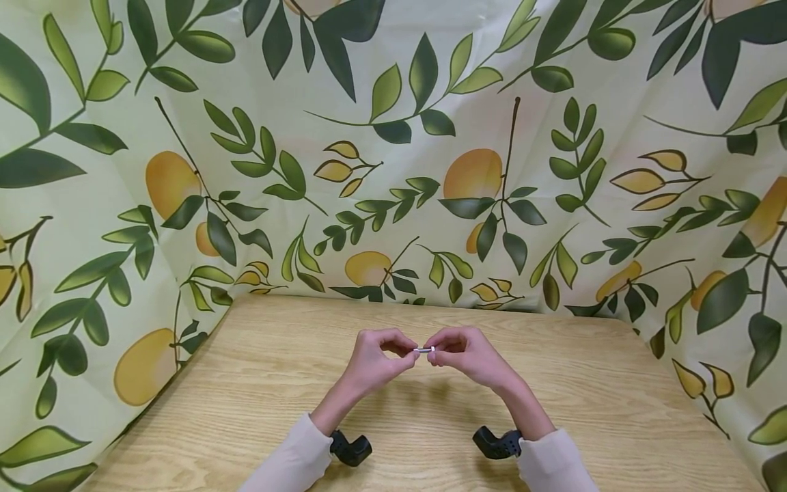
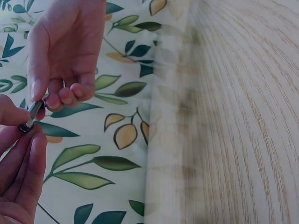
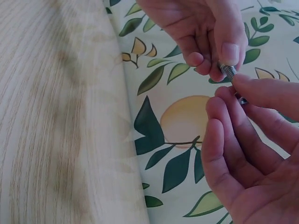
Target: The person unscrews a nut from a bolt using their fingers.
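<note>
A small silver bolt [image 1: 424, 350] spans the short gap between the two hands, held roughly level above the table. My left hand [image 1: 378, 355] pinches one end between thumb and fingertips. At the opposite end, my right hand [image 1: 468, 354] does the same. Screw threads show on the shank of the bolt [image 3: 229, 71] in the right wrist view, with a dark shiny wider part by the right fingertips. The left wrist view shows the bolt [image 2: 35, 109] slanting between both sets of fingers, which hide much of its ends.
Below the hands lies a light wood-grain table [image 1: 277, 383]. A cloth [image 1: 406, 171] printed with leaves and orange fruit rises behind it and along both sides. Each wrist wears a black camera mount, the left mount [image 1: 352, 449] and right mount [image 1: 496, 443].
</note>
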The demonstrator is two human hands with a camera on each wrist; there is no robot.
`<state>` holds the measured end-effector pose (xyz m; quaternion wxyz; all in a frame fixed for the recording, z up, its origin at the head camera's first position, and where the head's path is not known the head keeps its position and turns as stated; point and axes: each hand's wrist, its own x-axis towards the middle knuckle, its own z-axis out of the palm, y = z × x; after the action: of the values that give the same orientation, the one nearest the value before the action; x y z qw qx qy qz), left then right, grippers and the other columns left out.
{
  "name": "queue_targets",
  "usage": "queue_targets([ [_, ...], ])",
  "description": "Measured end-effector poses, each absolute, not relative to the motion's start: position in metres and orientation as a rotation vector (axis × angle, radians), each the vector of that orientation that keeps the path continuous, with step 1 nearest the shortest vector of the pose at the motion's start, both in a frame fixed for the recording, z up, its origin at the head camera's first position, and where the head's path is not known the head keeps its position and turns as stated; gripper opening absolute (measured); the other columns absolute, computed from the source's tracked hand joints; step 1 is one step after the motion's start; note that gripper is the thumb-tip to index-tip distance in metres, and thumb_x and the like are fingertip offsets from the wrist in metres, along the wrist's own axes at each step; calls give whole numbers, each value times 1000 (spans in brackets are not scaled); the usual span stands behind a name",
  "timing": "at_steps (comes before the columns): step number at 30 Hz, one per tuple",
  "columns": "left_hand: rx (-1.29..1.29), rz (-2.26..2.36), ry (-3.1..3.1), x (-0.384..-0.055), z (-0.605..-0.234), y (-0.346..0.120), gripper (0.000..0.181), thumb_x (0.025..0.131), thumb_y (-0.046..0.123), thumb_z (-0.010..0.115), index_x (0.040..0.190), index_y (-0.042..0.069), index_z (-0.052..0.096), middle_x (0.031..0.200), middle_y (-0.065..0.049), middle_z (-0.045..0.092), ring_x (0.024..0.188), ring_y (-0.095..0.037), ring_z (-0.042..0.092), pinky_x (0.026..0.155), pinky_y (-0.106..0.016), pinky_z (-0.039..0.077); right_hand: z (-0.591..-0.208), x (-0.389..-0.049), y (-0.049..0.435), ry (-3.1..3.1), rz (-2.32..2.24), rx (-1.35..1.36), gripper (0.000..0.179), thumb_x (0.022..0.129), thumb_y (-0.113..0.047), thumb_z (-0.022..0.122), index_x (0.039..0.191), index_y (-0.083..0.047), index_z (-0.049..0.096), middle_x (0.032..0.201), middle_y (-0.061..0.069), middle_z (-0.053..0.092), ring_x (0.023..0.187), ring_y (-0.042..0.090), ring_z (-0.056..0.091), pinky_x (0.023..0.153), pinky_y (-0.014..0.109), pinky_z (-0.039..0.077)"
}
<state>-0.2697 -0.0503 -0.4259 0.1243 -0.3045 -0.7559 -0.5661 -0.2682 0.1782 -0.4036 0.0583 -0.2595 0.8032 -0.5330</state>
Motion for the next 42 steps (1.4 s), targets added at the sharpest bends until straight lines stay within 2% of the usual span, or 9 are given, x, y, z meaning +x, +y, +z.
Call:
queue_targets([
  [4, -842, -1684, -2222, -269, -424, -50, 9, 84, 2, 79, 88, 10, 79, 85, -5, 79, 72, -9, 72, 68, -23, 61, -405, -268, 177, 2474, -1646, -813, 17, 94, -11, 74, 107, -1, 75, 92, 18, 73, 80, 12, 69, 76, 25, 59],
  [11, -773, -1777, -2259, -269, -421, -51, 6, 85, 4, 79, 90, 6, 80, 87, -9, 79, 73, -9, 72, 70, -28, 63, -405, -267, 177, 2518, -1670, -798, 16, 93, -13, 77, 105, -3, 76, 93, 16, 74, 81, 14, 70, 76, 25, 59],
  [20, -718, -1891, -2248, -269, -418, -52, 10, 86, 5, 80, 95, 2, 79, 93, -17, 78, 75, -12, 73, 70, -21, 61, -402, -264, 173, 2544, -1723, -821, 16, 91, -9, 78, 105, -2, 77, 96, 17, 76, 82, 12, 72, 75, 24, 61],
  [30, -689, -1909, -2230, -268, -417, -53, 13, 86, 6, 81, 98, 1, 79, 96, -18, 78, 79, -14, 75, 73, -21, 62, -398, -261, 173, 2492, -1750, -722, 20, 95, -16, 75, 111, -4, 77, 107, 15, 77, 91, 13, 74, 85, 27, 61],
  [35, -695, -1915, -2215, -268, -418, -52, 13, 86, 5, 81, 98, 0, 79, 97, -19, 78, 79, -11, 74, 74, -21, 62, -400, -263, 174, 2506, -1712, -721, 22, 94, -14, 76, 112, -2, 75, 103, 14, 75, 91, 19, 74, 83, 26, 61],
  [42, -695, -1902, -2209, -267, -419, -51, 12, 86, 6, 81, 97, 1, 80, 95, -18, 78, 80, -12, 75, 74, -21, 61, -402, -266, 175, 2454, -1660, -699, 27, 95, -12, 73, 115, 6, 71, 97, 18, 76, 85, 14, 74, 82, 27, 62],
])
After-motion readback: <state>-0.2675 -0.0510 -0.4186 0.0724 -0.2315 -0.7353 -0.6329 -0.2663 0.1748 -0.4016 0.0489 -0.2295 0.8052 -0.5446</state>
